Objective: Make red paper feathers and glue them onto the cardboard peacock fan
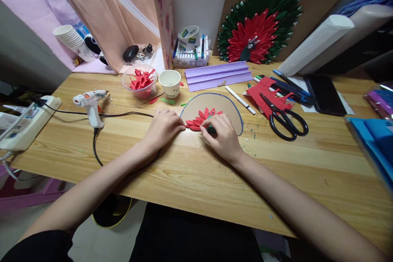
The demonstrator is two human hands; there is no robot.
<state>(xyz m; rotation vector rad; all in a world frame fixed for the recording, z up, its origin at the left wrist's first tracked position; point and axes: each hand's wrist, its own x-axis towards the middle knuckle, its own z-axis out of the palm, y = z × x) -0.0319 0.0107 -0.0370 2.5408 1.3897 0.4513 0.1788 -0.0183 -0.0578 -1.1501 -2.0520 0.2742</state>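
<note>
Left hand (166, 127) and right hand (223, 136) pinch closed on red paper petals (195, 122) partly covering a blue-edged tan cardboard semicircle (215, 100), bare toward twelve o'clock.

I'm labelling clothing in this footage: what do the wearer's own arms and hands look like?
Both the left hand and right hand are bare, with no gloves, rings or watch visible. A plain black sleeve shows on the left arm, leaving the forearm uncovered. The right arm is bare up to the picture's edge; its sleeve is out of view.
</note>
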